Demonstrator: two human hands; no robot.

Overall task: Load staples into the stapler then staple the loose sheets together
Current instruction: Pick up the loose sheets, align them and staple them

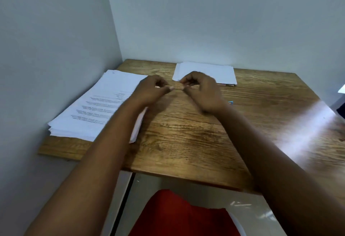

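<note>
**At a corner desk, two hands meet over bare wood**

On one wooden tabletop (186, 133), set into a corner of pale walls, lie 2 paper stacks. Bigger stack of printed sheets (97, 108) sits at the left edge, w/ several lines of dark type, too blurred to read. Smaller stack (205, 72) lies at the back, near the wall, top sheet blank. One small blue item (231, 102) shows just right of the right wrist; can't tell what it is. Left hand (151, 90) & right hand (201, 90) hover mid-table, fingers curled, fingertips nearly meeting. Whether they pinch something tiny between them can't be told: too blurred. No stapler identifiable. Red fabric (177, 215) fills the bottom edge.
</note>
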